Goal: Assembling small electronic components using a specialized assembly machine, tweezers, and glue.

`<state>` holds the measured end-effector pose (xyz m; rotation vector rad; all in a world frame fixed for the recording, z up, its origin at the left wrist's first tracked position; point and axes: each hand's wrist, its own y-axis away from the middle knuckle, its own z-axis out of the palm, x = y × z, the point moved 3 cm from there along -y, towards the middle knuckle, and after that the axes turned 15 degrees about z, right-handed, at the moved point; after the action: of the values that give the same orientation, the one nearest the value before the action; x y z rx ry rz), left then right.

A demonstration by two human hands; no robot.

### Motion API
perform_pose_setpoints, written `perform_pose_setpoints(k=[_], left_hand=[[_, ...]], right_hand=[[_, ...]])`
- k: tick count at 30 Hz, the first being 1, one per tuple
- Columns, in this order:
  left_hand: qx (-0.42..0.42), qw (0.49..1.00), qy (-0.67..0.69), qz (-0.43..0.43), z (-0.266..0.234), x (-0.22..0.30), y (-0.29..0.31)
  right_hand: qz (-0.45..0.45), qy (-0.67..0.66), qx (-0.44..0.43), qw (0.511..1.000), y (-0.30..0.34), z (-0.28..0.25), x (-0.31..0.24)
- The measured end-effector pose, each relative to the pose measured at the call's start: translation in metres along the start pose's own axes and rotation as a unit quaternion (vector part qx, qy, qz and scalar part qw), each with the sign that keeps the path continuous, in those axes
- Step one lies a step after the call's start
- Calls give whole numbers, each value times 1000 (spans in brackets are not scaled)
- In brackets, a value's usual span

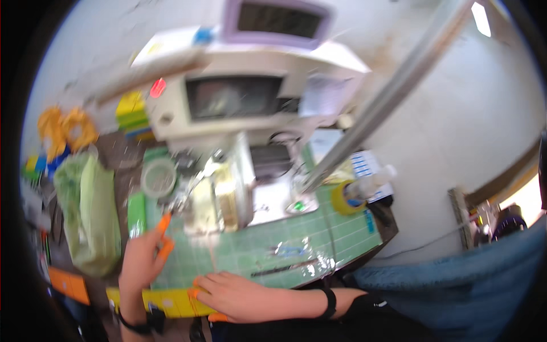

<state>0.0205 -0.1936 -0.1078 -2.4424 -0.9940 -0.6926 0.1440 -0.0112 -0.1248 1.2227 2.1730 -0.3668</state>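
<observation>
From the head view, looking down, the work seems to be in its early part. The left hand (139,259) is raised over the green cutting mat (319,239), its fingers closed on an orange-handled tool (164,233) — probably a small pair of snips or pliers, though the blur hides the tip. The right hand (239,296) lies flat with its fingers spread, pressing down a yellow strip (165,301) at the near edge of the mat; it grips nothing. The strip looks whole, so I judge any cutting on it is not yet done.

The mat covers part of a dark, crowded bench. On it lie some slim metal tools (285,267), a roll of yellow tape (342,198) at its far right corner, and a round lidded tub (158,178) beyond its left end. A green plastic bag (88,211) slumps at the left — behind it, orange tape rolls (65,128). A cream boxy machine (228,102) with a dark window stands against a pale, scuffed wall.
</observation>
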Motion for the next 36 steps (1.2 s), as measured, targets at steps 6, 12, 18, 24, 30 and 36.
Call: perform_pose_setpoints(k=[6, 12, 18, 24, 30, 36], left_hand=[[127, 967, 217, -38, 0, 40, 52], [59, 981, 152, 108, 2, 109, 7], [56, 966, 42, 248, -14, 176, -23], [22, 932, 174, 317, -51, 222, -64], [43, 882, 231, 410, -58, 282, -135], [54, 828, 450, 329, -29, 313, -175]], right_hand=[[109, 29, 398, 910, 74, -176, 24], [120, 99, 678, 719, 94, -308, 34], [59, -80, 709, 698, 94, -332, 43], [-83, -325, 589, 735, 136, -299, 17], [-119, -228, 538, 802, 152, -300, -1], [-100, -141, 552, 816, 159, -294, -3]])
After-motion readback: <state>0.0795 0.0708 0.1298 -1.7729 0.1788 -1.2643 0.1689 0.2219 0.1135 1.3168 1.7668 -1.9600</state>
